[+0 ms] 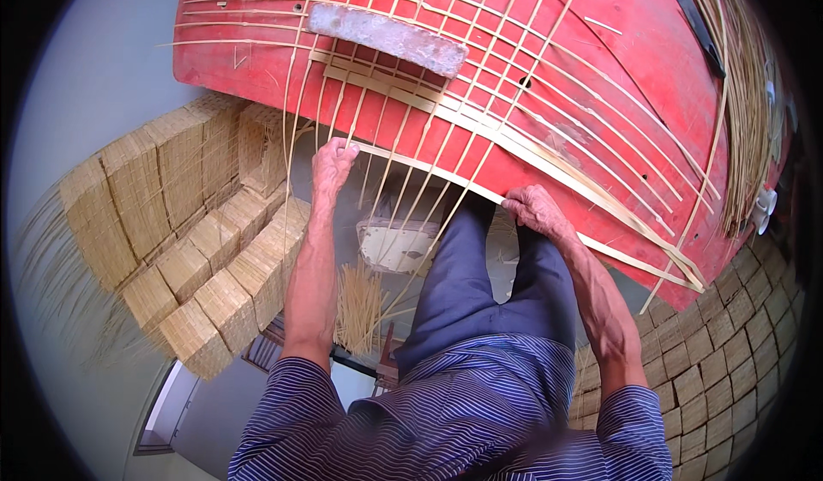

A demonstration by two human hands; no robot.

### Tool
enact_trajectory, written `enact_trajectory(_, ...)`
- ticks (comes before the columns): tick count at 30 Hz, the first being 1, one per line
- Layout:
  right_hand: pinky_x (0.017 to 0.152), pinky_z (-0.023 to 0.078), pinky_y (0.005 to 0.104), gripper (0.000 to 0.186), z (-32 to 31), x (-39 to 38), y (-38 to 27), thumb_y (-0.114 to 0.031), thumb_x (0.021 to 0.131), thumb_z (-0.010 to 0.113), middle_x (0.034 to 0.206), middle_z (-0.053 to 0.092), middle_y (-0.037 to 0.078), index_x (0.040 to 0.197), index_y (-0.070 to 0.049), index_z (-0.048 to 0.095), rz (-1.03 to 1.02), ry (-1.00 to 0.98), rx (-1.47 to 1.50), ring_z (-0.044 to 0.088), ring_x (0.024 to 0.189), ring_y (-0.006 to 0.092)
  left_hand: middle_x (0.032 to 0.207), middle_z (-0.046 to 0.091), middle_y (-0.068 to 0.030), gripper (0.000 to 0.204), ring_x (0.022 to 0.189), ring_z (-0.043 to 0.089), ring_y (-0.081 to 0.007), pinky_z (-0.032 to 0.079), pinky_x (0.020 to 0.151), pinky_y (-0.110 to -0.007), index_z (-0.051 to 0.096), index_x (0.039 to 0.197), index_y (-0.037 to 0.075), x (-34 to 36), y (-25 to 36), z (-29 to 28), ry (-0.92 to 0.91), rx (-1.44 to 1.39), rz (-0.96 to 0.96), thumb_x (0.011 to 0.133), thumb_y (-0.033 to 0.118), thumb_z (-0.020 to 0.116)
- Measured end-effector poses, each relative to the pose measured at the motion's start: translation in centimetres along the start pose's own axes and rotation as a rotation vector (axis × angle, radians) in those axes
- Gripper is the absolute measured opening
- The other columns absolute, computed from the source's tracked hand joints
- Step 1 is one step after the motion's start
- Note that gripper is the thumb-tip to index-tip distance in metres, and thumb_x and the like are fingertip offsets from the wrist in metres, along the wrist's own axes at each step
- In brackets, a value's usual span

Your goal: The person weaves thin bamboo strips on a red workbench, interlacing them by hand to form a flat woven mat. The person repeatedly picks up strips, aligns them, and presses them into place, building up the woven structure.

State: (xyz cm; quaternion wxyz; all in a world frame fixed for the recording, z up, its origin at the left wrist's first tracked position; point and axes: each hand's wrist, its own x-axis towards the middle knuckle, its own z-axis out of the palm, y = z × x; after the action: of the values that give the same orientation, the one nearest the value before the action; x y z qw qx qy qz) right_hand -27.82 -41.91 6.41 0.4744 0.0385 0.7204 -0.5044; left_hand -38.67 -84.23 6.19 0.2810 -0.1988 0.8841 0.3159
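Observation:
A lattice of thin, pale bamboo-like strips (480,57) lies crossed over a red tabletop (591,147). One flat pale strip (429,169) stretches between my hands along the table's near edge, crossing the lengthwise strips that hang over it. My left hand (333,168) is closed in a pinch at its left end. Lower and to the right, my right hand (538,211) closes over the same strip, which runs on past it. A rough whitish block (387,39) rests on the lattice beyond my hands. Between block and hands lie several wider flat strips (514,142) side by side.
At the left stand stacked woven straw-coloured blocks (184,168), and more stacks (711,361) fill the lower right. A bundle of long thin strips (720,95) lies along the table's right side. Cut strips (358,308) stand in a bunch below, near a whitish stool-like object (399,245).

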Motion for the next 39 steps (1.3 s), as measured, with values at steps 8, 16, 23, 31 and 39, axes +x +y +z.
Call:
enact_trajectory(8,0.065,0.050,0.0518,0.024,1.6,0.9,-0.3,-0.025,0.092,0.063,0.071,0.063,0.022,0.083,-0.003,0.066,-0.129,0.133,-0.310,0.063,0.072,0.0432,0.084,0.070,-0.0067,0.015,0.073,0.070,-0.0132,0.055,0.059,-0.025,0.068,0.101,0.001,1.1,-1.2,-0.7,-0.010,-0.497,-0.196,0.094,0.014,0.064)
enact_trajectory(16,0.061,0.052,0.0545,0.027,2.6,1.4,-0.5,-0.026,0.093,0.061,0.067,0.063,0.024,0.079,-0.003,0.062,-0.067,0.262,-0.479,0.065,0.068,0.0443,0.083,0.069,-0.0043,0.018,0.072,0.068,-0.0124,0.053,0.062,-0.024,0.070,0.101,0.000,1.5,-1.1,-1.2,0.067,-0.444,-0.061,0.090,0.015,0.068)
enact_trajectory(23,0.053,0.050,0.0536,0.026,2.9,2.1,-1.5,-0.026,0.095,0.060,0.071,0.064,0.022,0.081,-0.004,0.058,-0.031,0.557,-0.577,0.065,0.062,0.0422,0.079,0.068,-0.0042,0.021,0.065,0.061,-0.0105,0.048,0.061,-0.025,0.071,0.097,-0.001,2.8,2.8,-1.4,0.192,-0.213,0.191,0.090,0.018,0.066)
enact_trajectory(31,0.066,0.051,0.0470,0.020,3.5,2.1,-5.9,-0.022,0.090,0.064,0.085,0.062,0.016,0.087,-0.004,0.057,-0.091,0.638,-0.773,0.063,0.080,0.0330,0.075,0.065,-0.0009,0.015,0.065,0.059,-0.0069,0.048,0.060,-0.024,0.069,0.097,0.002,5.8,1.4,-3.0,0.014,-0.247,0.155,0.090,0.014,0.068)
enact_trajectory(39,0.072,0.047,0.0421,0.045,2.5,8.7,-10.5,-0.035,0.073,0.081,0.089,0.060,0.012,0.097,-0.004,0.059,-0.276,0.497,-0.925,0.060,0.087,0.0284,0.071,0.061,0.0017,0.015,0.061,0.055,-0.0052,0.043,0.058,-0.022,0.066,0.092,0.003,7.1,3.3,-3.8,-0.150,-0.271,0.141,0.088,0.017,0.071)
